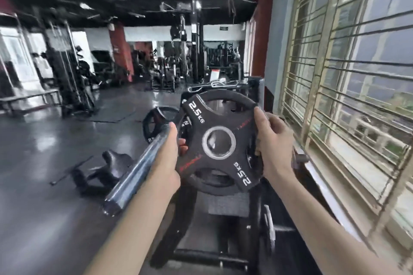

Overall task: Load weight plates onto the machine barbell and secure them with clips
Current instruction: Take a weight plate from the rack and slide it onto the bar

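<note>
Both hands, left (166, 158) and right (273, 147), clamped on opposite rims of black rubber 2.5 kg plate (220, 143), beside chrome barbell sleeve (136, 172); misaligned bore could jam or slip.

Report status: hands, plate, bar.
Both hands, left hand and right hand, gripping black rubber 2.5 kg plate. Plate off chrome bar sleeve. Nothing blocking.

The left hand (166, 163) hid the near end of the plate already on the bar, and its fingertips vanished behind the 2.5 kg plate (220, 143). That plate covered whatever lay under it on the rack (223, 207). The red lettering on its face was too blurred to read. The machines (67, 69) across the room were smeared, and both forearms ran off the bottom edge.
</note>
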